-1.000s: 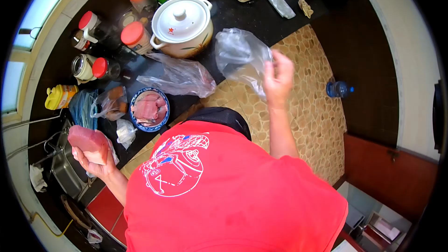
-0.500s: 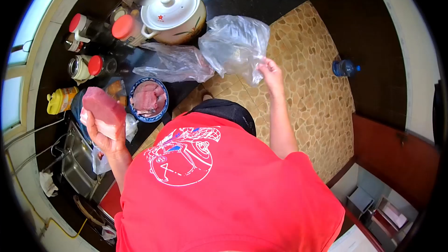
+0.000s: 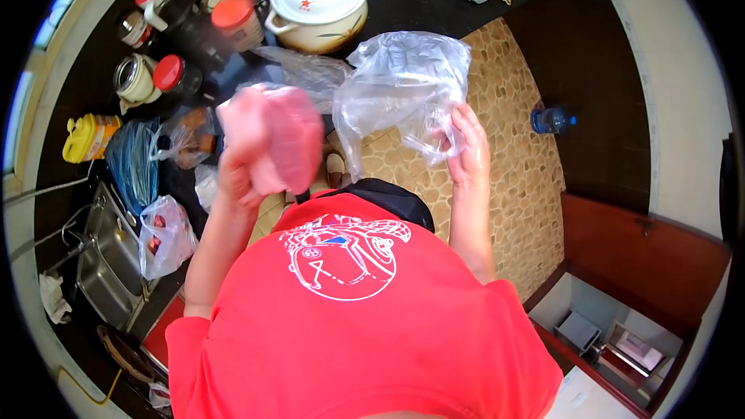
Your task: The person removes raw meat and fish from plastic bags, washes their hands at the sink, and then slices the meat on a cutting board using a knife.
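Since the earlier frame we see the piece of meat brought across from the sink side to the front of the chest, near the clear bag, while the right hand stays about where it was. The left hand grasps the meat from its near, left side; blur hides the fingers, so we cannot tell how they spread, but we judge that a broad grip suits so thick and soft a slab, and it leaves the far side uncovered. The meat is in the air, apart from the bag, and it hides most of what lies behind it. The right hand grips the bag by a gathered edge, thumb against fingers, probably because thin film needs only a pinch; the rest spreads forward, crumpled, its loose ends hanging toward the body. We cannot tell whether its mouth is open. Beyond, another clear bag lies on the counter just in front of the lidded pot, and the jar with a red lid stands farther left, perhaps set there to leave the front edge free for handling
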`<move>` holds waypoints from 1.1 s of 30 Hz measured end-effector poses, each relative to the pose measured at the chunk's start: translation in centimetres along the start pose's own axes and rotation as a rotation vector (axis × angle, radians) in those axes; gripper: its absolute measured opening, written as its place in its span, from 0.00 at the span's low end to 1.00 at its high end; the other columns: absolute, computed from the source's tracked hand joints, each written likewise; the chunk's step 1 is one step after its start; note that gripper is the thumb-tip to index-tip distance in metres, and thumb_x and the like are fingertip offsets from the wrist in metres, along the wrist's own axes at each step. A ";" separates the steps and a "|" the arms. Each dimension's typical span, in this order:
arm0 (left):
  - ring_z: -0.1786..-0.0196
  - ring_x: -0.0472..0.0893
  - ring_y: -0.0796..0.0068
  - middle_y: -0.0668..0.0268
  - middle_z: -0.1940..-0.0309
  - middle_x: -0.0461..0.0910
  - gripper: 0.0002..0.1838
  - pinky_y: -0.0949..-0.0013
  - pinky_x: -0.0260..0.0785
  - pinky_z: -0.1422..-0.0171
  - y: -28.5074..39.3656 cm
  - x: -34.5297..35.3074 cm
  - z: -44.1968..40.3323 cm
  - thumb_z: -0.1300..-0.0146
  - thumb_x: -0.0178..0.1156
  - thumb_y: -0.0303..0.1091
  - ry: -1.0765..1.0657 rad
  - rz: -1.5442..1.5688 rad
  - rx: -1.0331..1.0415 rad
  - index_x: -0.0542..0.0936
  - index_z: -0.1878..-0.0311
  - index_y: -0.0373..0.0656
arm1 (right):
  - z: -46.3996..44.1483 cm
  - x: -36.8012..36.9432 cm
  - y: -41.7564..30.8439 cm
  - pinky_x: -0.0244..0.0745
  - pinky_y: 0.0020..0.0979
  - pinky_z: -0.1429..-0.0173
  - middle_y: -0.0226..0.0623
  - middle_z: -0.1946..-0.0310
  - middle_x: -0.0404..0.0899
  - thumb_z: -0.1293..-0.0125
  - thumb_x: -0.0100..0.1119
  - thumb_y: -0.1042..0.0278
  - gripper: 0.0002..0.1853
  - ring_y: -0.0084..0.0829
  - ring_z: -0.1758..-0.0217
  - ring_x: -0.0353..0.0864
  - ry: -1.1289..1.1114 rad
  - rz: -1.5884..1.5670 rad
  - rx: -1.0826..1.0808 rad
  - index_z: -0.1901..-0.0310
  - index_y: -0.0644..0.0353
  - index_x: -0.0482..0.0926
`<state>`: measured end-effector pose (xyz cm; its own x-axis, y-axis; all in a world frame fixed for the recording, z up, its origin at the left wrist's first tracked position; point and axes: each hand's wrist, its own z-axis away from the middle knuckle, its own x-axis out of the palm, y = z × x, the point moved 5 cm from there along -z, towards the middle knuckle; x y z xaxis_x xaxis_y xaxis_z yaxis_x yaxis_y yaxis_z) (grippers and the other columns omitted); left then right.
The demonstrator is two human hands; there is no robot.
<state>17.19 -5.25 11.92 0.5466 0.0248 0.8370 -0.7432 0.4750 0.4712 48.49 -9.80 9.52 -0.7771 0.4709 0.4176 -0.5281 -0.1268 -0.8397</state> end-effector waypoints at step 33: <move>0.53 0.79 0.70 0.61 0.58 0.78 0.14 0.68 0.74 0.51 -0.5 -6.0 0.6 0.37 0.51 0.28 0.215 -0.042 0.338 0.72 0.48 0.39 | 12.3 21.0 6.9 0.68 0.21 0.68 0.28 0.76 0.77 0.37 0.59 0.67 0.12 0.14 0.73 0.70 -0.501 1.013 -0.304 0.55 0.61 0.79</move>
<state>14.02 -6.15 6.83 0.6210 0.2122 0.7545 -0.7838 0.1646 0.5988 24.27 -11.50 16.76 -0.8797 -0.1311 -0.4572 0.4612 -0.0005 -0.8873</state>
